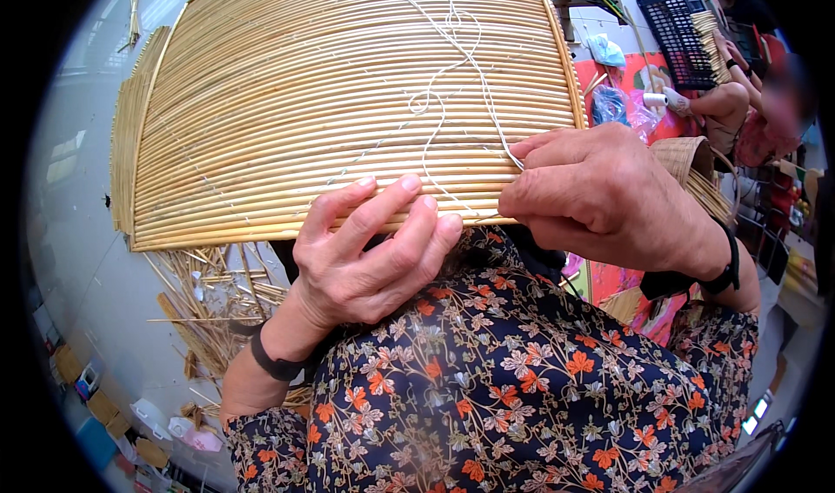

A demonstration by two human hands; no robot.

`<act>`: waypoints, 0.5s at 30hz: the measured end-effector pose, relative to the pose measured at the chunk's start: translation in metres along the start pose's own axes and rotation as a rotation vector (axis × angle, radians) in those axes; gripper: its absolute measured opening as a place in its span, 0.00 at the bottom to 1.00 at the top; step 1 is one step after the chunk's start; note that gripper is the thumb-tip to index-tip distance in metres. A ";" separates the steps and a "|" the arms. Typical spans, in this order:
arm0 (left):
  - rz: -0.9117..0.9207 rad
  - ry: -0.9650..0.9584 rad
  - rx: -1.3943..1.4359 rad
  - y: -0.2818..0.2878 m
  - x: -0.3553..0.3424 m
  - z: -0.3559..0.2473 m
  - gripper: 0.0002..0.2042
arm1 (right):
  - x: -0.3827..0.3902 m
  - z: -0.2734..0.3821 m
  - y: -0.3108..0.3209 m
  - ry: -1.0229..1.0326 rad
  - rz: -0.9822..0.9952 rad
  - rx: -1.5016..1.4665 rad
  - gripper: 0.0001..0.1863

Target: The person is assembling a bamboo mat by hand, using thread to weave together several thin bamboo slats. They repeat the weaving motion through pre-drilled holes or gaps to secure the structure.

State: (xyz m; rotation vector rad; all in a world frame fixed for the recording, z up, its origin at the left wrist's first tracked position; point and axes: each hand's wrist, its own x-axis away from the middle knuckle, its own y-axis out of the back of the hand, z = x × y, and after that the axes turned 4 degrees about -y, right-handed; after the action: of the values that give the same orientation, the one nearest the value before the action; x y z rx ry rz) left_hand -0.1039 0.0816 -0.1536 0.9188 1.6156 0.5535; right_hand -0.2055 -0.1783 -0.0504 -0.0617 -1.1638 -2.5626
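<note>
A panel of pale slender rods (287, 93), framed by thin strips, lies before me, its front edge near my lap. Loops of white string (492, 115) trail over its right half. My left hand (365, 267) grips that front edge, curved fingertips on the rods. At the right end of the same edge, my right hand (600, 197) has thumb and forefinger pinched on the string; whether anything else is between them is hidden. Faint threads cross the rods.
Loose sticks (204, 310) litter the left floor beside stacked slats (123, 145). At right are a black crate (670, 45), plastic bags (609, 103), a white spool (654, 99) and a woven basket (674, 156). Another person (765, 128) sits there, hand on a bundle of sticks.
</note>
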 end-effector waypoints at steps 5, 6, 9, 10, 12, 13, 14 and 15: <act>-0.002 -0.001 0.007 0.000 0.000 0.000 0.14 | 0.000 0.000 0.001 -0.009 0.007 0.002 0.11; -0.002 -0.002 0.006 -0.001 0.000 0.000 0.14 | 0.000 0.001 0.000 -0.015 0.007 -0.008 0.11; -0.005 -0.005 0.000 -0.001 0.000 0.001 0.14 | 0.000 0.000 0.000 -0.014 0.001 -0.017 0.11; -0.006 -0.007 -0.001 -0.001 0.000 0.001 0.14 | 0.000 0.000 0.000 -0.012 -0.002 -0.016 0.11; -0.008 -0.008 -0.003 -0.001 0.000 0.001 0.14 | 0.000 -0.001 -0.001 -0.001 -0.011 -0.018 0.11; -0.009 -0.007 -0.003 -0.001 0.000 0.001 0.14 | -0.001 -0.001 -0.001 0.004 -0.015 -0.018 0.12; -0.010 -0.007 -0.003 -0.001 0.000 0.001 0.14 | -0.001 0.000 0.000 -0.010 -0.003 -0.020 0.12; -0.010 -0.007 -0.004 -0.001 0.000 0.001 0.14 | -0.001 0.001 0.002 -0.024 0.009 -0.023 0.11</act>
State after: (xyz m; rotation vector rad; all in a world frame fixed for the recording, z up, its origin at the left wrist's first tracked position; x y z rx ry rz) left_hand -0.1034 0.0812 -0.1550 0.9086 1.6115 0.5455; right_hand -0.2040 -0.1783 -0.0487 -0.1028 -1.1408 -2.5743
